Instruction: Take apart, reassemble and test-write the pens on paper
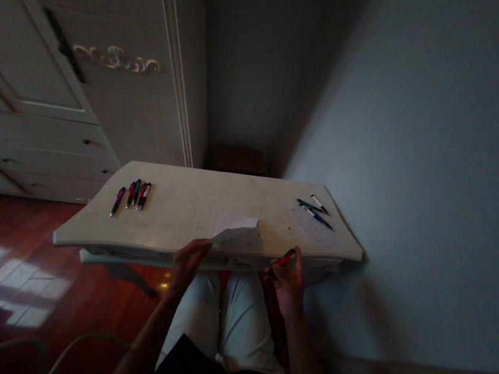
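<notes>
My left hand (189,260) pinches the near left corner of a sheet of paper (236,238) at the table's front edge. That sheet is lifted and tilted, with a white paper (236,221) flat beneath its far side. In my right hand (290,282) is a red and black pen (285,257), held in closed fingers just off the front edge, to the right of the sheet. Between the hands, the paper and the pen do not touch.
The white table (192,197) has a curved front edge. Several pens (137,194) lie at its left. At the right, more pens (315,213) rest on and beside a written sheet (313,228). A wall (436,207) stands close on the right, a cabinet (148,117) behind left.
</notes>
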Demonstrator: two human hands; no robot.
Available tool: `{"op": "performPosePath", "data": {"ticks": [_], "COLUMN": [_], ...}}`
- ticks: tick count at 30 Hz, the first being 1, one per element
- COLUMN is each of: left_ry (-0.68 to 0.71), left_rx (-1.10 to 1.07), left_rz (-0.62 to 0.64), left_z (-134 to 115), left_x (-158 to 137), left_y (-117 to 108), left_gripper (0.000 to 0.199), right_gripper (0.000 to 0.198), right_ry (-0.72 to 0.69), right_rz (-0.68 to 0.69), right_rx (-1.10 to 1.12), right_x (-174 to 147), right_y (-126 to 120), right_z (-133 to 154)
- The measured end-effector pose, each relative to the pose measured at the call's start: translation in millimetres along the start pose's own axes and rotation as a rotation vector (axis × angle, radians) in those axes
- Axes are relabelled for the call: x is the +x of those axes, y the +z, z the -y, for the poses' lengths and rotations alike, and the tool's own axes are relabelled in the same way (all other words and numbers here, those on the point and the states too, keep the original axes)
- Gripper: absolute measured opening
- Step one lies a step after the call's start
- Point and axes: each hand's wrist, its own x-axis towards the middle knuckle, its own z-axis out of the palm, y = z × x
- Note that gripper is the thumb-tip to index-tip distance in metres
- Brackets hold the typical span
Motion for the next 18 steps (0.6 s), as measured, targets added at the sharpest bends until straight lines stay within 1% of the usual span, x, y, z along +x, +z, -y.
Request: {"op": "performPosePath", "data": {"ticks": [2, 3, 4, 5, 6, 11, 13, 16, 18], "left_ry": [-0.198, -0.290, -0.369, -0.446, -0.491, -0.652, -0.653, -0.611, -0.602], "left_rx": [-0.330, -0.512, -0.680, -0.823, -0.873, -0.921, -0.870, -0.701, -0.631], "left_rz": [-0.213, -0.299, -0.354, -0.383, -0.377, -0.349, -0.332, -0.304, -0.296], "left_z": [-4.2, -5.8, -6.9, -7.6, -7.8, -4.2, -1.6, 1.6, 1.8], "left_x": [-4.9, -7.5, -10.5, -14.2, -18.5, -40.1, -41.3, -35.4, -31.6], "left_y": [3.0, 5.3, 8.3, 11.8, 15.7, 34.4, 38.3, 41.2, 42.9], "left_gripper": [0.015, 0.012, 0.009, 0.007, 0.008, 0.009, 0.009, 0.011, 0.011], "right_gripper": [0.103, 0.104, 0.104, 0.104, 0.104, 0.103, 0.104, 0.104, 0.105], "right_ry": [0.004, 0.009, 0.013, 0.014, 0.014, 0.025, 0.024, 0.018, 0.010], "right_rz": [0.001, 0.006, 0.010, 0.014, 0.017, 0.045, 0.049, 0.052, 0.057], "right_rx": [0.003, 0.002, 0.001, 0.001, 0.002, -0.013, -0.024, -0.039, -0.046], "right_x": [-0.1, 0.1, 0.4, 0.8, 1.3, 5.5, 7.9, 11.3, 13.3], "right_y": [-0.8, -0.6, -0.1, 0.6, 1.4, 4.3, 5.1, 8.0, 10.9], "right_z": [3.1, 3.9, 4.2, 4.1, 3.9, 3.1, 3.3, 3.6, 3.6]}}
